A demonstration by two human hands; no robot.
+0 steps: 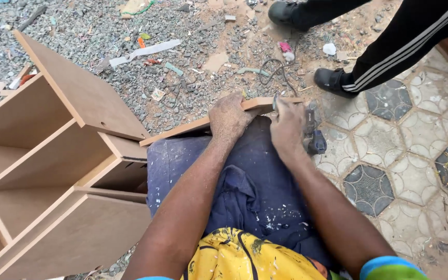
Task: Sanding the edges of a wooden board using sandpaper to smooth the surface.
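On your lap, across dark blue work trousers (255,171), a long narrow tan fibreboard strip (193,128) lies edge-up, running from the open cabinet to your knee. Your left hand (228,120) presses down on top of the strip, fingers curled over its far edge in a clenched grip. Your right hand (287,127) is closed at the strip's right end, pinching a small metal piece (276,102) against the board; what exactly the grip holds cannot be told. Just beside that hand a dark power drill (315,136) rests near your knee, above the patterned hexagonal paving (416,171). At your left stands an unfinished tan fibreboard cabinet with open shelves (53,171). Beyond, a white paper strip (146,51) and a pink scrap (285,47) lie on grey gravel (79,26), where another person's black striped trouser legs and black shoes (390,46) stand.
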